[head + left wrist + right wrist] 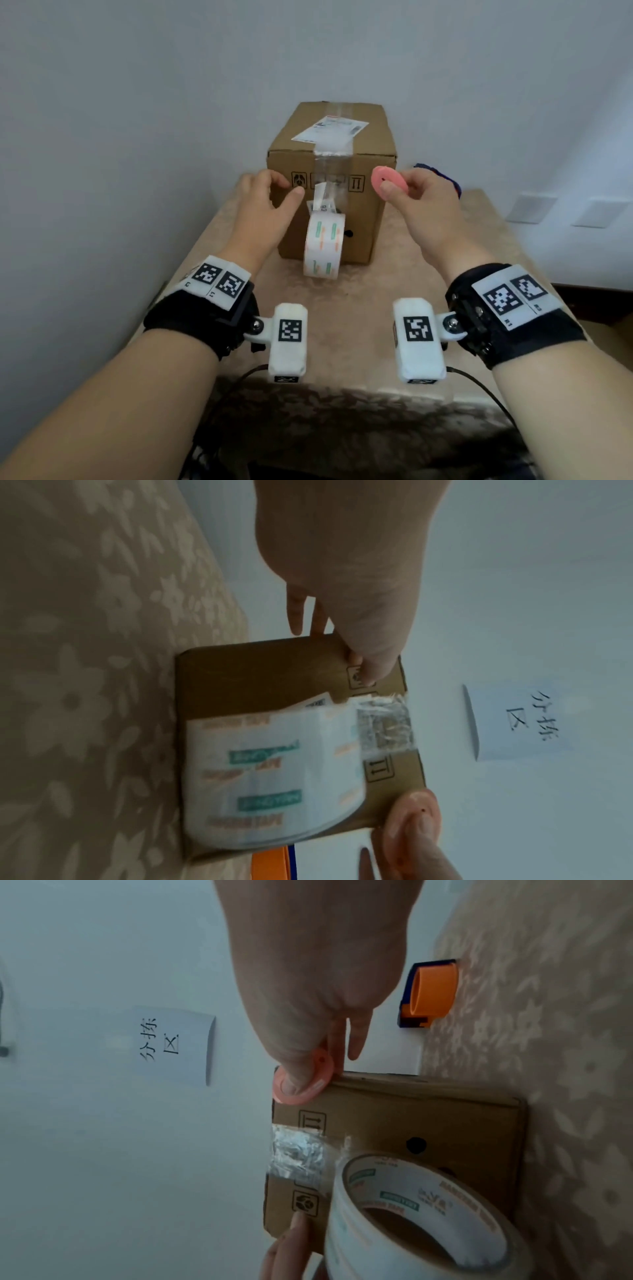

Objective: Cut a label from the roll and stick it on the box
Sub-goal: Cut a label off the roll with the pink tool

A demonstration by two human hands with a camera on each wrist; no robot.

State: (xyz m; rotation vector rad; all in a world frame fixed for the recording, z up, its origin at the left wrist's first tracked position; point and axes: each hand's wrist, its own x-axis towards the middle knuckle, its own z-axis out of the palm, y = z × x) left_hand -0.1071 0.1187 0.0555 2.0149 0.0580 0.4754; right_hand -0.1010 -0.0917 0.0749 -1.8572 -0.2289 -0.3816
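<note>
Pink disc cutter (pixel 389 184) pinched in the right hand (pixel 424 209), raised beside the box (pixel 359 219), prob. ready to slice. Left hand (pixel 263 202) loose, fingers relaxed, gripping nothing, thumb near the roll's free end. Roll (pixel 323 248) stands on edge vs. the box front, white w/ green-orange print.

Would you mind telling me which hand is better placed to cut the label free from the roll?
Right, probably. The right hand already pinches the pink cutter beside the roll; the left hand holds no tool.
</note>
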